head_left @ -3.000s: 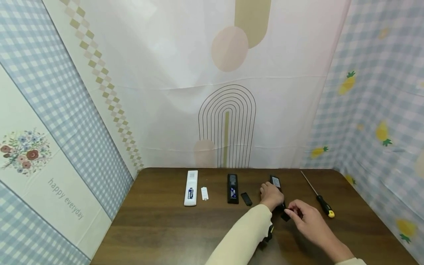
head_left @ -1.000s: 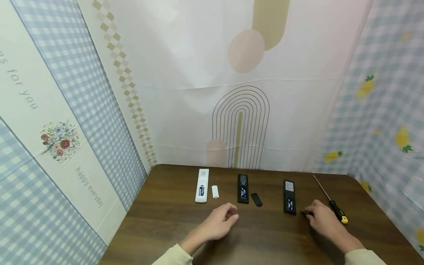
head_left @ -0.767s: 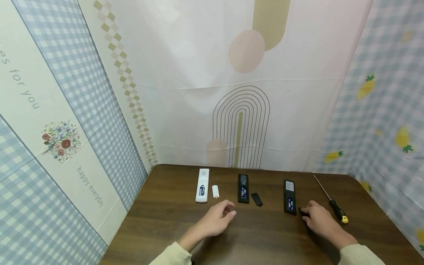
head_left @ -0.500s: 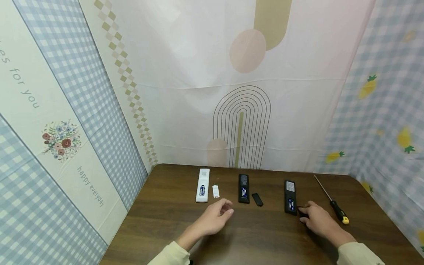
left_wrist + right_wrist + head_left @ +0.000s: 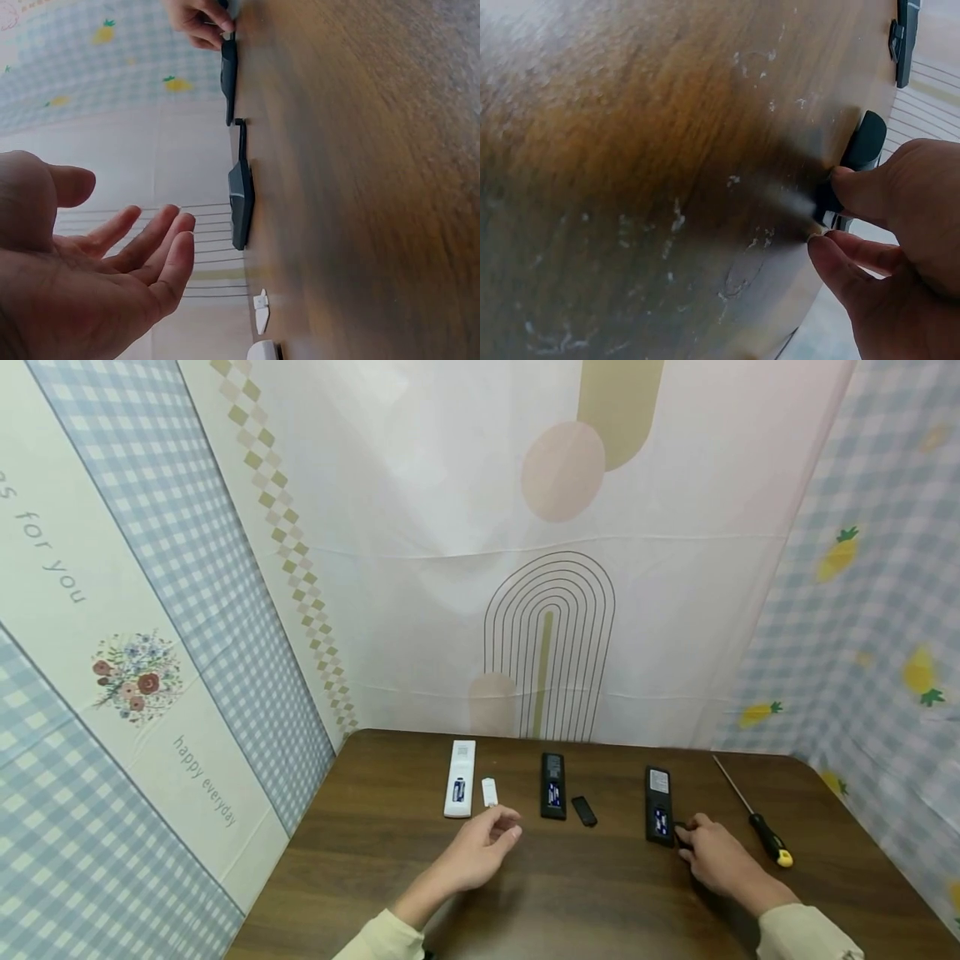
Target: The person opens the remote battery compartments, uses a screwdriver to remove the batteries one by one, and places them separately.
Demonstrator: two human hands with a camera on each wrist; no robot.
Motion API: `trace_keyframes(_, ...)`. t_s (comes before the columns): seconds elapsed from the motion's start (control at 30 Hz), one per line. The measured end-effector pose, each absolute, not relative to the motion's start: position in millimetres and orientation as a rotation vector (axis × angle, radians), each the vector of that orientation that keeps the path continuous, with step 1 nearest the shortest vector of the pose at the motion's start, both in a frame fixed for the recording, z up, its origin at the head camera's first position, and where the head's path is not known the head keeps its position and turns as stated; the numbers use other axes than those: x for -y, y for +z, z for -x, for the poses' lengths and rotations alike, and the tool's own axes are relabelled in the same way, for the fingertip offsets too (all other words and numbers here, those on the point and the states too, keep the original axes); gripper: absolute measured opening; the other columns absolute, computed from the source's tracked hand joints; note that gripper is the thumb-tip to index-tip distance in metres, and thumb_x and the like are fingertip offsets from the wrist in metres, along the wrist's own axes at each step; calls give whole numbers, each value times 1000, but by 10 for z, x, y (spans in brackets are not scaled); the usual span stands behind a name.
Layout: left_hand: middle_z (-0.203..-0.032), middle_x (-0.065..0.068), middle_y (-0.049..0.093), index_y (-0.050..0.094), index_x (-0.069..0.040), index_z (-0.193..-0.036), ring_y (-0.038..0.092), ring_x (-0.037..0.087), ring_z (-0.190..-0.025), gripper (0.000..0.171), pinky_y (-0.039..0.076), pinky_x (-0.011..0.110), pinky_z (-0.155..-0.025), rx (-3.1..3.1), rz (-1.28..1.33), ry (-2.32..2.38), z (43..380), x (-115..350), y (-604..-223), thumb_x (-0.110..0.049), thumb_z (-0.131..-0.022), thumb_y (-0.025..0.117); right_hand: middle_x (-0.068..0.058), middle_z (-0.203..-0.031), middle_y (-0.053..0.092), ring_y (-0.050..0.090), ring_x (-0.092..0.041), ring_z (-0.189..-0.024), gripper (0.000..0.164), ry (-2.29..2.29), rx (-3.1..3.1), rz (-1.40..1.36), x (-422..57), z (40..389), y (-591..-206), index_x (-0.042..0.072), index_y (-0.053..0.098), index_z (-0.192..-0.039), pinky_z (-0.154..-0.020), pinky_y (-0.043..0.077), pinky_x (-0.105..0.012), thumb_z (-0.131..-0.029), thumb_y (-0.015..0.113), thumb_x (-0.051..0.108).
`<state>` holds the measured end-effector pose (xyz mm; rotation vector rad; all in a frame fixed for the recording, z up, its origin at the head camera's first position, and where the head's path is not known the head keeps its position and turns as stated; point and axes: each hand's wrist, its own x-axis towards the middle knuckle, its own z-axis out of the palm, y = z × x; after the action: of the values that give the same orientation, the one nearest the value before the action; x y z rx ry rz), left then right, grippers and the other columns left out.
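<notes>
My right hand [image 5: 716, 860] pinches a small black battery cover [image 5: 826, 196] between thumb and fingers, low over the table. It is right beside the lower end of the right-hand black remote control [image 5: 658, 785], which lies back up with batteries [image 5: 661, 821] showing in its compartment. My left hand [image 5: 474, 853], fingers loosely bent and holding nothing, hovers over the table; in the left wrist view its palm [image 5: 82, 300] faces up. Beyond it lie a white remote control [image 5: 461, 760] and its white battery cover [image 5: 490, 790], whose near end the fingertips overlap in the head view.
A second black remote control [image 5: 552, 768] lies mid-table with its battery cover [image 5: 584, 811] to its right. A screwdriver [image 5: 767, 837] with a black and yellow handle lies right of my right hand. Patterned cloth [image 5: 420, 568] hangs behind the wooden table [image 5: 585, 902].
My left hand has let go of the right-hand remote and moved left, drifting slightly further left lately. My right hand, still pinching the cover, has shifted closer to that remote.
</notes>
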<state>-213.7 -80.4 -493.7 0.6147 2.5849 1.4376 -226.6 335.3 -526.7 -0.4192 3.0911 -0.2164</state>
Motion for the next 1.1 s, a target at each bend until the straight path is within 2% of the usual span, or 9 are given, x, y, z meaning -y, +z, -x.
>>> trace_keyframes(0.2, -124, 9, 72, 65, -6, -135, 69, 23, -113, 35, 58, 33, -98, -2579, -589, 1499, 2133, 866, -4917, -30, -111, 56, -25, -116, 64, 70, -41, -100, 39, -217, -3125, 445, -3358, 2267, -5269, -13, 68, -130, -88, 60, -56, -96, 73, 7)
trace_keyframes(0.3, -123, 10, 72, 65, -6, -134, 68, 23, -112, 34, 57, 32, -96, -2577, -588, 1525, 2129, 893, -4918, -29, -110, 58, -27, -119, 63, 69, -41, -102, 45, -264, -3092, 400, -3351, 2270, -5248, -13, 65, -135, -88, 59, -58, -98, 73, 11)
trace_keyframes(0.43, -123, 9, 73, 66, -7, -133, 68, 23, -112, 32, 57, 31, -96, -2578, -576, 1541, 2140, 919, -4934, -29, -110, 58, -41, -134, 56, 65, -55, -115, 59, -388, -3006, 255, -3374, 2263, -5203, -10, 53, -149, -94, 55, -66, -102, 71, 21)
trace_keyframes(0.53, -123, 10, 73, 66, -7, -133, 69, 24, -114, 33, 57, 34, -98, -2587, -573, 1545, 2152, 958, -4944, -29, -110, 58, -47, -140, 51, 61, -60, -122, 61, -457, -2986, 202, -3417, 2225, -5167, -10, 48, -152, -96, 54, -69, -104, 67, 23)
trace_keyframes(0.77, -125, 16, 73, 66, -6, -131, 70, 27, -115, 31, 58, 37, -101, -2616, -557, 1569, 2183, 1082, -4942, -27, -110, 58, -34, -129, 62, 70, -45, -109, 58, -501, -3022, 191, -3466, 2045, -5149, -11, 51, -149, -87, 58, -62, -105, 67, 24)
trace_keyframes(1.1, -122, 11, 74, 67, -5, -132, 70, 26, -114, 31, 57, 36, -100, -2645, -510, 1570, 2213, 1170, -4960, -25, -110, 58, -35, -133, 61, 68, -49, -112, 58, -504, -3058, 182, -3480, 1953, -5079, -9, 52, -149, -86, 57, -64, -104, 67, 26)
